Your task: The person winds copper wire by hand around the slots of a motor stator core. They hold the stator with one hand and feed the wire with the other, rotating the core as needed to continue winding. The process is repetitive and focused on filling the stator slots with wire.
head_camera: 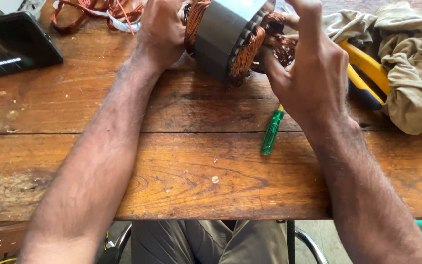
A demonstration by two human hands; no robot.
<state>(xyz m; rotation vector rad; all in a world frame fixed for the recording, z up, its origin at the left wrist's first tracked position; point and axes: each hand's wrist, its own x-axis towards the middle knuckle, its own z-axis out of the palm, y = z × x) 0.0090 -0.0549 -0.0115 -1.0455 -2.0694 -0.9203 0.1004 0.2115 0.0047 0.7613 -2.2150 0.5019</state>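
A grey metal motor stator [221, 36] with copper wire windings lies on its side at the far edge of the wooden table [181, 171]. My left hand [159, 32] grips its left end, against the copper coils there. At the right end, my right hand [311, 68] has its fingers in the bundle of copper winding [279, 46]. The top of the stator is cut off by the frame.
A green-handled screwdriver [272, 132] lies below my right hand. Yellow-and-blue pliers [365, 78] and a crumpled beige cloth [411, 63] sit at the right. Loose copper wire [94, 12] and a black device [13, 44] lie at the far left.
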